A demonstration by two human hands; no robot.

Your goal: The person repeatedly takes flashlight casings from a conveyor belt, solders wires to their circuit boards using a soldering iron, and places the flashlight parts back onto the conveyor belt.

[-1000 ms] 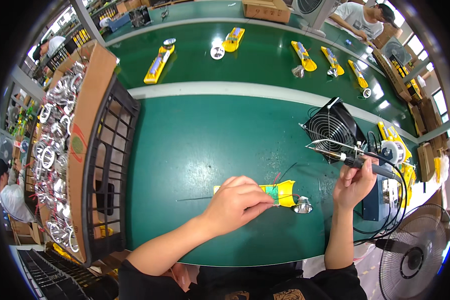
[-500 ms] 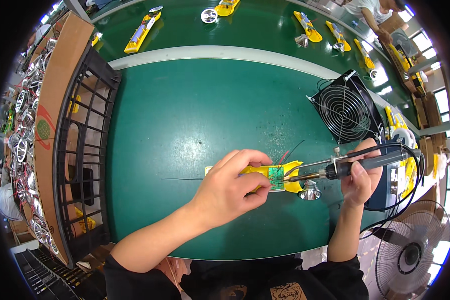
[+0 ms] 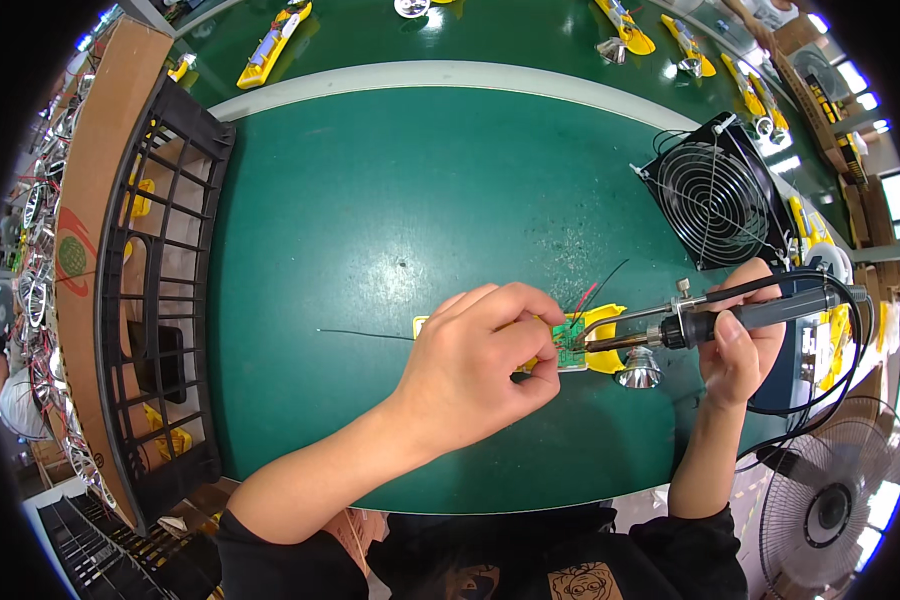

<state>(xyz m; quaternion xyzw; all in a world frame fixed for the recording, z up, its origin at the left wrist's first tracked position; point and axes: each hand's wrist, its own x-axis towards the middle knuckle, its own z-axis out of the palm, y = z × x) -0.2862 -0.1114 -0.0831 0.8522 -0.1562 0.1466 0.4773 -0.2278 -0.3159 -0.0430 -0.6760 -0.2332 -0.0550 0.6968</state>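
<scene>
My left hand (image 3: 480, 350) is closed over a yellow plastic housing (image 3: 604, 361), covering most of it. Its thumb and index finger curl together at the left edge of a small green circuit board (image 3: 571, 352); what they pinch is hidden. My right hand (image 3: 740, 345) grips a soldering iron (image 3: 698, 328) with a thin metal feed tube clamped along it. The iron's tip rests at or just over the board. Short red and black wires rise beside the board, and a long dark wire (image 3: 365, 333) sticks out to the left. A silver reflector cup (image 3: 639, 370) lies against the housing's right end.
A black cooling fan (image 3: 718, 200) stands at the back right, with cables looping below it. Left is a black plastic crate (image 3: 160, 290) beside a cardboard box (image 3: 95, 260) of reflectors. Yellow housings (image 3: 275, 45) lie on the green surface beyond the pale rail. A floor fan (image 3: 832, 505) stands lower right.
The whole view has shifted slightly. Both hands, the iron and the housing appear a little farther right, and my left fingertips sit closer over the board. The iron stays at the board.
</scene>
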